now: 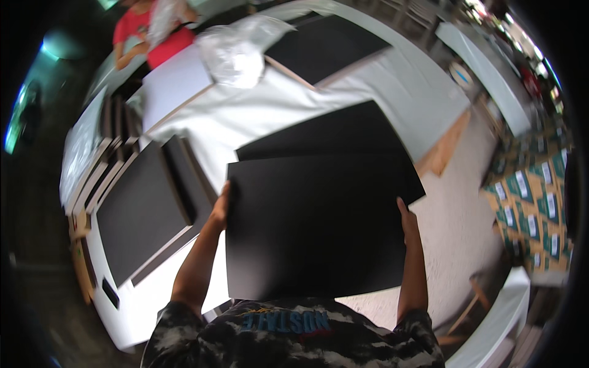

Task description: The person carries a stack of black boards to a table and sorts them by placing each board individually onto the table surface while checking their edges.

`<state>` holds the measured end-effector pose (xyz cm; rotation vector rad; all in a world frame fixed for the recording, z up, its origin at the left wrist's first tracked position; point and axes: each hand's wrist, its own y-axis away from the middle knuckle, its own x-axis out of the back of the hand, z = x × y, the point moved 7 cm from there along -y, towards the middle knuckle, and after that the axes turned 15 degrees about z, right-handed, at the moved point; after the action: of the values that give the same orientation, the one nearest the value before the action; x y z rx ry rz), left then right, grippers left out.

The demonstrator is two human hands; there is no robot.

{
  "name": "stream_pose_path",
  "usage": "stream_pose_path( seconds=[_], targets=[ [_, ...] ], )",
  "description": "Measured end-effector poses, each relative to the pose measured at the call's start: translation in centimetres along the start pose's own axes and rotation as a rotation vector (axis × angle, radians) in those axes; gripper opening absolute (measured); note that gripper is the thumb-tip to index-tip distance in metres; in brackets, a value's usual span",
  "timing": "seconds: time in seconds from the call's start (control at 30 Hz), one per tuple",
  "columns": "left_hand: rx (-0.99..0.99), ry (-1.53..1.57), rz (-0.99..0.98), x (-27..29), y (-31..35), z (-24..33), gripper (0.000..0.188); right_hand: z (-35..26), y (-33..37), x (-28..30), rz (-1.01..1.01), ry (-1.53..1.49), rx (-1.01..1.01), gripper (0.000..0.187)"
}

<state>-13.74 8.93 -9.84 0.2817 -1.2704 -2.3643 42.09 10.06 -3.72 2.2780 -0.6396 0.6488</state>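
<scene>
Black board (313, 227): our left hand (221, 207), right hand (407, 219) pinch its sides, fingers hidden. Second board (325, 132) partly covered. Brown-green boxes (531, 205): we can't see inside.

Flat black rectangular panel (307, 233): smooth, matt, faint sheen toward lower left. Second broad black panel (319, 132) just beyond: equally matt. White table (123, 316), covered by creased, plastic-looking white sheet (423, 92). Near table's left edge, dark grey rectangular slabs (144, 211): matt faces, paler edges. Toward far edge, crumpled clear plastic bag (236, 58): glossy. Black-and-grey patterned shirt (215, 340): soft cloth.
</scene>
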Motion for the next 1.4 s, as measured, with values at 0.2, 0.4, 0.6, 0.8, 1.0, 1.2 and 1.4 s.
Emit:
stream_pose_path(
  seconds=[0.2, 0.4, 0.6, 0.8, 1.0, 1.2, 1.4],
  targets=[
    [-0.629, -0.304, 0.513, 2.9, 12.0, 5.6, 0.093, -3.4, 8.2, 5.5, 0.323, -0.120, 0.259, 0.087],
    [-1.029, -0.052, 0.853, 20.9, 26.4, 6.9, 0.066, -9.7, 20.9, 4.6, -0.001, -0.722, 0.539, 0.067],
    [-1.246, 0.745, 0.884, 41.3, 34.5, -0.2, 0.079, -10.5, 32.4, -7.7, -0.227, -0.969, 0.789, 0.058],
    [-1.069, 1.102, 1.065, 50.9, 36.1, -9.0, 0.078, -4.5, 35.7, -20.8, -0.557, -1.025, 0.724, 0.083],
    [-1.268, 0.638, 0.099, 49.2, 38.2, -7.2, 0.074, -7.8, 39.5, -21.6, -0.924, -0.971, 0.800, 0.064],
    [-1.417, 0.530, 0.167, 49.5, 39.0, -6.9, 0.078, -17.7, 45.9, -15.1, -1.112, -1.121, 1.097, 0.056],
    [-1.371, 0.236, 0.224, 46.5, 41.8, -4.6, 0.080, -20.4, 43.7, -11.1, -0.686, -0.890, 1.065, 0.091]
  ],
)
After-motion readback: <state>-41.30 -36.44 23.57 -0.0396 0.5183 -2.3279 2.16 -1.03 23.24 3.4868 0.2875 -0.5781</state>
